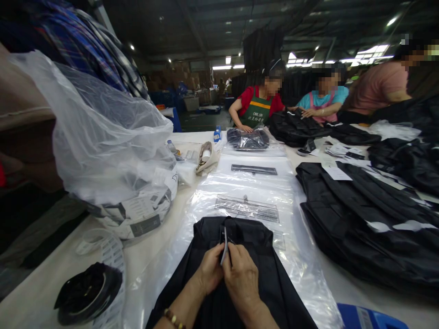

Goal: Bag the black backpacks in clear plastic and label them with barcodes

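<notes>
A black garment (206, 237) lies in front of me on top of clear plastic bags (252, 183) with printed panels. Near its upper edge, my left hand (211, 267) and my right hand (242, 272) meet, with fingers pinched on a small hang tag (225, 246). The tag stands edge-on between them, its pale side facing left and a dark lettered side behind. Beaded bracelets circle my left wrist. What the fingertips do behind the tag is partly hidden.
To the left stands a translucent plastic sack (113, 132) of labels; nearer are a label strip (113, 256) and a black round bundle (88, 290). Black garments (370, 219) are stacked at right. A blue object (370, 317) lies front right. Several co-workers (262, 98) stand across the table.
</notes>
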{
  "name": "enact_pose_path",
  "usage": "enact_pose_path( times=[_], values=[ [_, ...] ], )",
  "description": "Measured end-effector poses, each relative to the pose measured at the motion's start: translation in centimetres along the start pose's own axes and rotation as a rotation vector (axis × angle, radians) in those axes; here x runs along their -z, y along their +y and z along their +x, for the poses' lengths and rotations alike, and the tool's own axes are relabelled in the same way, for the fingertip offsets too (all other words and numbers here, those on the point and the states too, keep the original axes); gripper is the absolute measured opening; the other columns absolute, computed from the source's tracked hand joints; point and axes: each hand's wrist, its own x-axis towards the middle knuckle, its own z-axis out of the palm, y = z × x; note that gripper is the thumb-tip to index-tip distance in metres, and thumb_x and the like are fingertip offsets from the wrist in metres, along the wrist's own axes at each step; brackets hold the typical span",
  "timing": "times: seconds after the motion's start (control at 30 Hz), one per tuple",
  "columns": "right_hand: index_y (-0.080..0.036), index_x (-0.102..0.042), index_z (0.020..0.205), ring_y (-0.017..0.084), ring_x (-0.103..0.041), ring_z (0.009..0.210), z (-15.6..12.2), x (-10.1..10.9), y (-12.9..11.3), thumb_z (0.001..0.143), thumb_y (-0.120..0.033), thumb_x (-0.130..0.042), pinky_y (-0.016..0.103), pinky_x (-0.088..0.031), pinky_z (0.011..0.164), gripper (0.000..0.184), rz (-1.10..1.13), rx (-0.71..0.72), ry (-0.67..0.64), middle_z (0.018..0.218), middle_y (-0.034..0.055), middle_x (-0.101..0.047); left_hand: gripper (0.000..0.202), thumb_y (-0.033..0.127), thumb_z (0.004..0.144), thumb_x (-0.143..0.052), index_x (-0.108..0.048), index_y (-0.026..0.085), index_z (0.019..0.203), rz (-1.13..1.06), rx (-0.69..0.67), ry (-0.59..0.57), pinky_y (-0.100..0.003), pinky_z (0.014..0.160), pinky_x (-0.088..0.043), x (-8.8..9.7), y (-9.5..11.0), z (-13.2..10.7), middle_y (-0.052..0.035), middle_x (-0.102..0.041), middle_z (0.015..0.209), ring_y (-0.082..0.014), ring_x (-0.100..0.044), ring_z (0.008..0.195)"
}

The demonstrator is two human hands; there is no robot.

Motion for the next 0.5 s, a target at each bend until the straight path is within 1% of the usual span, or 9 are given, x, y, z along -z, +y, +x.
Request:
enact_pose_path(
  times=[0.1, 0.17, 0.23, 0.3, 0.33, 0.37, 0.43, 0.5],
  values=[
    [-0.018, -0.059, 0.092, 0.019, -0.055, 0.067, -0.5, -0.1, -0.8, 0.086, -0.016, -0.035, 0.031, -0.044, 0.061, 0.024, -0.092, 0.086, -0.013, 0.073, 0.006, -0.059, 0.022, 0.028, 0.081, -0.048, -0.061, 0.013, 0.072, -0.206, 0.12, 0.013, -0.029, 0.072, -0.049, 0.0, -1.0, 0.0, -0.0061, -0.062, 0.068, -0.0182, -0.061, 0.068],
    [-0.018, -0.058, 0.095, 0.02, -0.054, 0.068, -1.0, 0.0, -1.0, 0.085, -0.016, -0.037, 0.032, -0.043, 0.06, 0.024, -0.088, 0.13, -0.042, 0.076, 0.0065, -0.059, 0.028, 0.031, 0.085, -0.044, -0.063, 0.012, 0.077, -0.3, 0.173, -0.01, -0.032, 0.078, -0.049, 0.2, -1.4, -0.1, -0.0076, -0.064, 0.07, -0.02, -0.063, 0.071],
    [-0.017, -0.056, 0.103, 0.021, -0.055, 0.075, -1.5, 0.3, -1.0, 0.082, -0.016, -0.042, 0.034, -0.045, 0.065, 0.025, -0.049, 0.161, -0.091, 0.085, 0.0078, -0.06, 0.037, 0.041, 0.087, -0.042, -0.064, 0.011, 0.083, -0.347, 0.172, -0.043, -0.034, 0.081, -0.049, 0.5, -1.6, -0.4, -0.009, -0.065, 0.072, -0.0221, -0.064, 0.074],
    [-0.016, -0.054, 0.11, 0.023, -0.056, 0.087, -2.0, 0.6, -0.6, 0.078, -0.016, -0.047, 0.037, -0.046, 0.073, 0.032, -0.011, 0.184, -0.144, 0.097, 0.0094, -0.06, 0.046, 0.052, 0.085, -0.043, -0.065, 0.01, 0.087, -0.377, 0.148, -0.058, -0.037, 0.082, -0.049, 0.8, -1.8, -0.7, -0.01, -0.066, 0.074, -0.0243, -0.065, 0.077],
    [-0.017, -0.053, 0.113, 0.024, -0.055, 0.092, -2.2, 0.7, -0.4, 0.077, -0.016, -0.049, 0.039, -0.046, 0.077, 0.036, 0.001, 0.193, -0.166, 0.102, 0.0099, -0.06, 0.046, 0.053, 0.084, -0.046, -0.065, 0.01, 0.087, -0.388, 0.15, -0.055, -0.037, 0.083, -0.05, 0.9, -1.8, -0.8, -0.01, -0.067, 0.074, -0.0248, -0.065, 0.079],
    [-0.016, -0.052, 0.115, 0.024, -0.055, 0.096, -2.5, 0.8, -0.1, 0.075, -0.015, -0.049, 0.04, -0.046, 0.08, 0.04, 0.009, 0.201, -0.183, 0.105, 0.0104, -0.06, 0.043, 0.05, 0.084, -0.049, -0.065, 0.011, 0.086, -0.397, 0.164, -0.045, -0.037, 0.083, -0.05, 1.0, -1.9, -0.9, -0.0097, -0.067, 0.074, -0.0249, -0.065, 0.08],
    [-0.015, -0.051, 0.118, 0.025, -0.054, 0.102, -2.9, 0.8, 0.5, 0.073, -0.012, -0.049, 0.042, -0.046, 0.084, 0.045, 0.019, 0.22, -0.221, 0.111, 0.0114, -0.059, 0.03, 0.038, 0.084, -0.053, -0.064, 0.011, 0.081, -0.404, 0.197, -0.007, -0.036, 0.083, -0.05, 1.0, -2.0, -1.0, -0.0094, -0.067, 0.074, -0.0241, -0.065, 0.08],
    [-0.014, -0.049, 0.121, 0.026, -0.052, 0.107, -3.4, 0.6, 1.2, 0.071, -0.01, -0.048, 0.045, -0.045, 0.089, 0.05, 0.02, 0.245, -0.239, 0.116, 0.0129, -0.057, 0.02, 0.027, 0.084, -0.054, -0.064, 0.01, 0.077, -0.402, 0.19, 0.047, -0.033, 0.081, -0.051, 0.9, -2.1, -0.8, -0.0094, -0.068, 0.074, -0.0227, -0.066, 0.078]
  ],
)
